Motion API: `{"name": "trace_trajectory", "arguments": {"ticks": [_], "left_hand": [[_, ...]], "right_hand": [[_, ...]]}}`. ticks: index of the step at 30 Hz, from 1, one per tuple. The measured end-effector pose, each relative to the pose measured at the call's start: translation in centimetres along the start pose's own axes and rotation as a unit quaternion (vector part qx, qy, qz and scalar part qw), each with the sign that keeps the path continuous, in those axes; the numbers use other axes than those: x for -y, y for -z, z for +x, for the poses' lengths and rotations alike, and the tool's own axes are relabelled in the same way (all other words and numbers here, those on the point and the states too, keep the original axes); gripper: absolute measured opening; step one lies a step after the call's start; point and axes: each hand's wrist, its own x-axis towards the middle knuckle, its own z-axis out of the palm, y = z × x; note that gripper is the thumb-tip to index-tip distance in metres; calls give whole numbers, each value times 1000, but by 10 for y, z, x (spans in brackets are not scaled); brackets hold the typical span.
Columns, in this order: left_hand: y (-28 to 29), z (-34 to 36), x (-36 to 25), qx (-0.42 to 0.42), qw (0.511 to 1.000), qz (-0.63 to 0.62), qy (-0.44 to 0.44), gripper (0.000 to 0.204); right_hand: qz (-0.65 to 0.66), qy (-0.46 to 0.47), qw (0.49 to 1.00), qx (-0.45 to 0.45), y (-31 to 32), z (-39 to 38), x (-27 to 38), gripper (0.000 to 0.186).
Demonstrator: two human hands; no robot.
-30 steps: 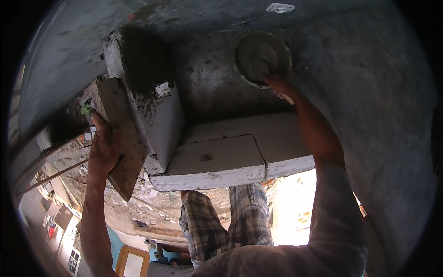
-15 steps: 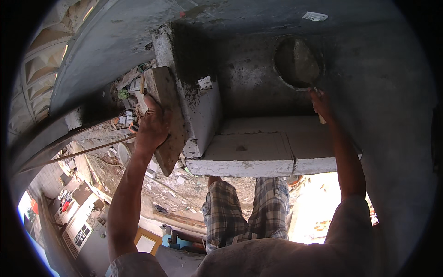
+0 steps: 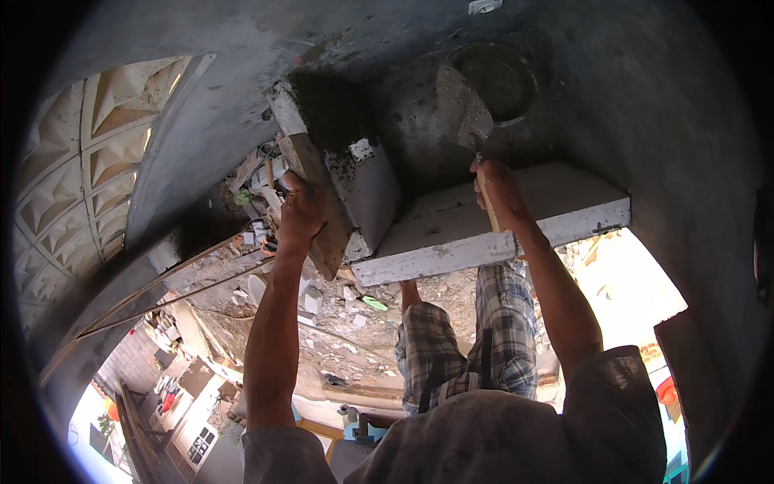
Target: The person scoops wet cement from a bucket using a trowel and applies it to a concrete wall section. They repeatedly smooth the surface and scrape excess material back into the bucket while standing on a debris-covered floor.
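My left hand is closed round a wooden board, which stands along the edge of a short upright block. Dark wet mortar is smeared over the block's upper part, with a bare white patch in it. In my right hand is a trowel, gripped by its light wooden handle. Grey mortar seems to coat the blade, which points away from me beside a round bowl of mortar. Below my right hand a pale slab juts out, joined to the block.
Grey plastered wall rises on the right. Patterned breeze blocks fill an opening at the left. Rubble covers the ground below the slab, around my legs. A small white fitting is at the far edge.
The trowel has come out of the bowl and moved left, toward the mortared block. My left hand still holds the board, now closer against the block's edge. The head view has shifted and tilted.
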Motion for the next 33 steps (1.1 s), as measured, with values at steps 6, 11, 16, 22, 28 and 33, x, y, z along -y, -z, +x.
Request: {"name": "trace_trajectory", "arguments": {"ticks": [6, 11, 16, 22, 28, 33], "left_hand": [[-8, 6, -2, -17, 1000, 6, 2, 47], [-17, 10, 14, -34, 978, 149, -143, 48], [-23, 11, 9, 7, 989, 138, -49, 46], [-23, 14, 12, 8, 988, 145, -45, 45], [-22, 14, 12, 20, 998, 51, -16, 50], [-23, 2, 9, -20, 999, 23, -9, 56]], "right_hand": [[20, 23, 995, -96, -13, -59, 2, 44], [3, 188, 946, -263, 25, -100, 44, 39], [-115, 312, 835, -438, 6, -94, 52, 47], [-527, 225, 815, 86, -59, -126, -9, 44], [-409, 300, 857, -97, 27, -64, 3, 39], [-732, 349, 567, -143, 108, 58, 26, 25]]}}
